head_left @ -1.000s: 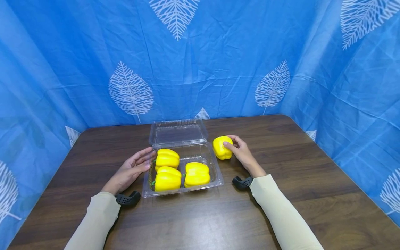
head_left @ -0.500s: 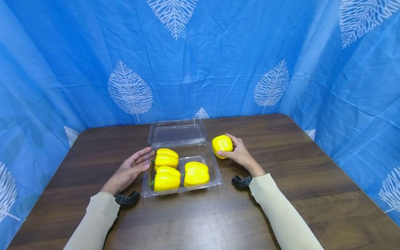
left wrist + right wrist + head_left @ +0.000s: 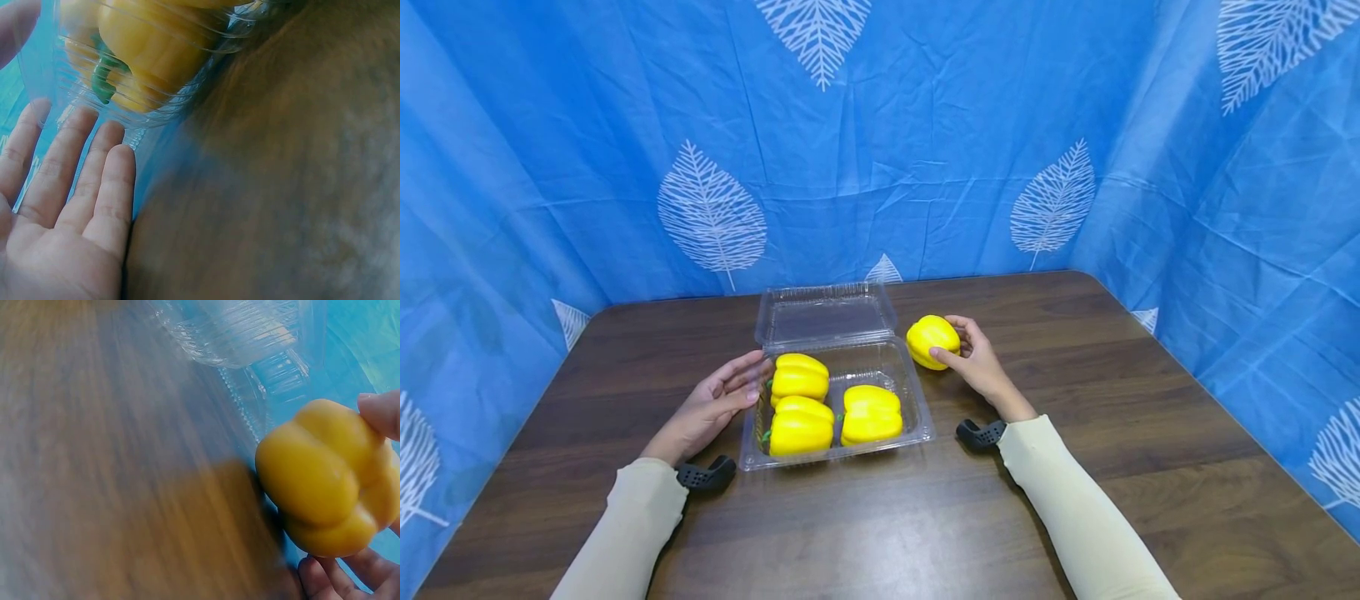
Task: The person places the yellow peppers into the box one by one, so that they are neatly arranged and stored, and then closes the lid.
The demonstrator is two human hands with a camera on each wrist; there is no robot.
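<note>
My right hand grips a yellow bell pepper just right of a clear plastic clamshell container. In the right wrist view the thumb lies on one side of that pepper and fingers on the other. Three more yellow peppers sit inside the container: one at back left, one at front left and one at front right. My left hand is at the container's left side, its fingers extended against the wall. A green stem shows through the plastic in the left wrist view.
The container's lid lies folded back toward the far edge of the brown wooden table. A blue curtain with white leaf prints hangs behind the table and along its sides.
The pepper in my right hand has turned and risen slightly, with the thumb shifting over it. My left hand and the container stay in place.
</note>
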